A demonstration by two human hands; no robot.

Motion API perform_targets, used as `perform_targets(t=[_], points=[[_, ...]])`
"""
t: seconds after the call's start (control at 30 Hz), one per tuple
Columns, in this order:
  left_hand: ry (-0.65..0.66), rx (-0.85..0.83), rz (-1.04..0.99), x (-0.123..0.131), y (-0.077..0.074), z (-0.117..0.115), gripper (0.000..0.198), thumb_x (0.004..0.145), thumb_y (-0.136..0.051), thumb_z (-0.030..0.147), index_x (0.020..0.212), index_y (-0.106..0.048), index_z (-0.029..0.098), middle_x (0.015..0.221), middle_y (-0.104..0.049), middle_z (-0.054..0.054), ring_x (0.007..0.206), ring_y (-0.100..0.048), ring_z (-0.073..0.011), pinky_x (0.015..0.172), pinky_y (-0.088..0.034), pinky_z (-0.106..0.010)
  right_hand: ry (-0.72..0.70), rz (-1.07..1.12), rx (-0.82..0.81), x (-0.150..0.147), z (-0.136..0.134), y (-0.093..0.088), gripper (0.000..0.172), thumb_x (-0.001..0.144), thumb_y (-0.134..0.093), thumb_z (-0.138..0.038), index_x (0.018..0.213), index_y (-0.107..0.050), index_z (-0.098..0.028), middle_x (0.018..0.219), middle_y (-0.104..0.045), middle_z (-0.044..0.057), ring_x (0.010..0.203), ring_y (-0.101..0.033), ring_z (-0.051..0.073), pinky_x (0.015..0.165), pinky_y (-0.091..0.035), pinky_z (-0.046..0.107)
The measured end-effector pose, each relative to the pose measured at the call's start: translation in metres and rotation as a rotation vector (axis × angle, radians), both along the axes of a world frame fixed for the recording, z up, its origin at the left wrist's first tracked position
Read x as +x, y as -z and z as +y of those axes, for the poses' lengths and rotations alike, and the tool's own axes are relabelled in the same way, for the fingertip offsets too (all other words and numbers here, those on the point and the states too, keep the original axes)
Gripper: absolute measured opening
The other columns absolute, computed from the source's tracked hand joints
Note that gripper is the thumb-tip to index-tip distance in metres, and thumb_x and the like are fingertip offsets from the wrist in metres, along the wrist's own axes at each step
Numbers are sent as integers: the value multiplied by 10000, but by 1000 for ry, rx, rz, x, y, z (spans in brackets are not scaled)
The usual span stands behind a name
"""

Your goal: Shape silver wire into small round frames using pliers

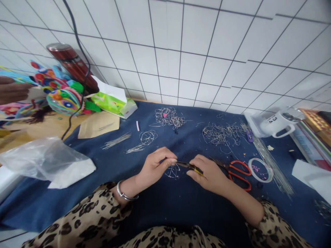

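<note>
My left hand (pixel 156 165) pinches a small wire piece (pixel 172 171) with thin loops and pinkish beads hanging below the fingers. My right hand (pixel 209 174) is wrapped round a pair of pliers (pixel 192 167) with yellow-and-black handles. The jaws point left and meet the wire at my left fingertips; whether they bite on it I cannot tell. Right of my right hand lie red-handled scissors (pixel 239 168) and a round white dish (pixel 260 170) holding pink beads. Beyond my left hand rest a wire ball (pixel 148 137) and short wire bundles (pixel 117 140).
A tangle of wire (pixel 222 133) and looped wire shapes (pixel 169 117) lie toward the tiled wall. Long straight wires (pixel 272 165) and a white mug (pixel 278 124) are at right. At left are a plastic bag (pixel 43 158), a red thermos (pixel 72 65) and another person's hand (pixel 12 90).
</note>
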State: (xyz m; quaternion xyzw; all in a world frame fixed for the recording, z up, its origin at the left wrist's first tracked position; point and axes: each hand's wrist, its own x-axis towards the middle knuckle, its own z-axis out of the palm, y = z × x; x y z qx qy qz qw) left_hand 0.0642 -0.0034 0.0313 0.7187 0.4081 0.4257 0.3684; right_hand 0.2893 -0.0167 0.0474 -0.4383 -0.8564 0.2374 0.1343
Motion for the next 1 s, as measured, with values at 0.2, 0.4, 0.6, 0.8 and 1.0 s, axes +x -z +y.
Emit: perform_targets(t=[0.2, 0.4, 0.6, 0.8, 1.0], points=[[-5, -194, -120, 2, 4, 0, 110, 845, -533, 228, 874, -618, 165, 712, -598, -21, 665, -572, -133, 669, -450, -263, 12, -1, 12, 0, 0, 6, 247, 876, -438, -397, 892, -560, -183, 797, -548, 26, 737, -510, 132, 692, -413, 251], [97, -437, -330, 3, 5, 5, 218, 811, -583, 240, 1011, -542, 166, 754, -598, -10, 700, -589, -130, 684, -460, -264, 51, -1, 34, 2, 2, 7, 196, 867, -466, -357, 911, -563, -192, 820, -563, 25, 745, -520, 131, 703, -416, 248], [222, -612, -374, 2, 5, 9, 150, 752, -654, 217, 839, -563, 136, 746, -591, -4, 676, -554, -106, 645, -422, -226, 65, 12, 49, 3, 4, 8, 196, 867, -468, -350, 910, -569, -188, 823, -568, 29, 757, -523, 133, 718, -418, 252], [241, -715, -382, 2, 13, 8, 141, 753, -657, 227, 808, -590, 116, 705, -625, -14, 677, -558, -115, 687, -421, -244, 58, 30, 74, 3, 4, 12, 197, 858, -483, -347, 932, -572, -188, 829, -574, 34, 760, -528, 135, 721, -421, 253], [155, -644, -428, 6, 17, 5, 118, 768, -647, 222, 784, -590, 119, 670, -602, -5, 633, -522, -100, 649, -410, -235, 88, 17, 106, 1, 3, 13, 184, 862, -479, -344, 909, -569, -190, 821, -571, 35, 761, -524, 139, 719, -417, 256]])
